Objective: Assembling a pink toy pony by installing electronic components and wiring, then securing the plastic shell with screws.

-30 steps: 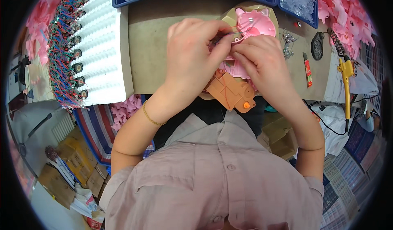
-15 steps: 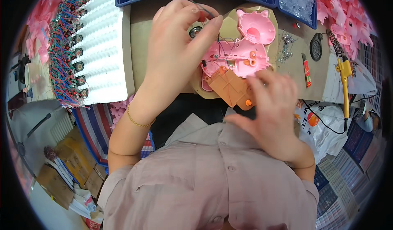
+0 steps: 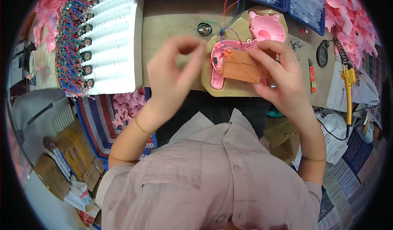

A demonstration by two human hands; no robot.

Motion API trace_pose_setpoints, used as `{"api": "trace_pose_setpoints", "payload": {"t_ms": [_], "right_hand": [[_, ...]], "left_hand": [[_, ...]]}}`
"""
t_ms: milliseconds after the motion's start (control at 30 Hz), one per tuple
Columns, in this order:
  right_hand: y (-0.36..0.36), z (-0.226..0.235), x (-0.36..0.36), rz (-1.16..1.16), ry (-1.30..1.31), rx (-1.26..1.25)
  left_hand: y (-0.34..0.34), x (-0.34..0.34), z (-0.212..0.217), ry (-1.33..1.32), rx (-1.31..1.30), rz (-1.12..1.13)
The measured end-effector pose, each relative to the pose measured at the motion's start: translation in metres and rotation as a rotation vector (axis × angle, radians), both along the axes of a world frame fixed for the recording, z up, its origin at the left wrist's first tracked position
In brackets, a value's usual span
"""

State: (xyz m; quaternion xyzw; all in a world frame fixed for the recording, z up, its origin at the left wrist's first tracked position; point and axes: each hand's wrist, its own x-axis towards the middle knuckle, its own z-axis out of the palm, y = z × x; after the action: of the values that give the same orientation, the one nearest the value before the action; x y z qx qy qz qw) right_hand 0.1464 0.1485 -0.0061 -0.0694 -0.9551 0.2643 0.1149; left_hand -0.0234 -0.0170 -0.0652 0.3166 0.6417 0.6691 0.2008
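My right hand [image 3: 282,68] grips the right end of an orange plastic plate [image 3: 243,66], thumb at its near edge and fingers on top. The plate lies over a pink animal-shaped plastic shell half [image 3: 217,80], hiding its middle; the shell's round eared head [image 3: 268,27] shows beyond. Both sit on a tan shaped holder [image 3: 211,89]. Red, blue and green wires [image 3: 223,31] rise from the shell's far left side. Left of the shell hovers my left hand [image 3: 172,74], fingers curled and smeared by motion; nothing can be made out in them. A small round speaker [image 3: 204,29] rests beyond it.
A white ridged foam tray [image 3: 116,46] with wired speakers stands left. Blue bins [image 3: 282,1] of clear plastic parts line the back. At right are a red cutter knife [image 3: 312,76], a black oval part [image 3: 322,54], a yellow soldering iron [image 3: 348,80] and piled pink parts [image 3: 348,21].
My left hand has come nearer and away from the wires, which now stand loose above the shell. The orange plate has turned flatter across the shell, with my right hand now gripping its right end.
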Motion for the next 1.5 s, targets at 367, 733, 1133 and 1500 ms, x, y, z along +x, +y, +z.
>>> {"api": "trace_pose_setpoints", "payload": {"t_ms": [367, 733, 1133, 1500], "right_hand": [[0.019, 0.013, -0.018, 0.096, -0.184, -0.071], [0.026, 0.022, 0.016, -0.217, -0.061, 0.046], [0.032, 0.011, 0.007, -0.097, -0.063, 0.03], [0.039, 0.014, -0.084, -0.366, -0.372, -1.014]], "left_hand": [[-0.022, 0.017, -0.004, 0.957, -0.163, -0.251], [0.021, -0.003, 0.04, 0.987, -0.136, -0.273], [0.04, 0.021, 0.037, 1.064, -0.218, -0.423], [0.049, -0.007, 0.03, 0.368, -0.487, -0.167]]}}
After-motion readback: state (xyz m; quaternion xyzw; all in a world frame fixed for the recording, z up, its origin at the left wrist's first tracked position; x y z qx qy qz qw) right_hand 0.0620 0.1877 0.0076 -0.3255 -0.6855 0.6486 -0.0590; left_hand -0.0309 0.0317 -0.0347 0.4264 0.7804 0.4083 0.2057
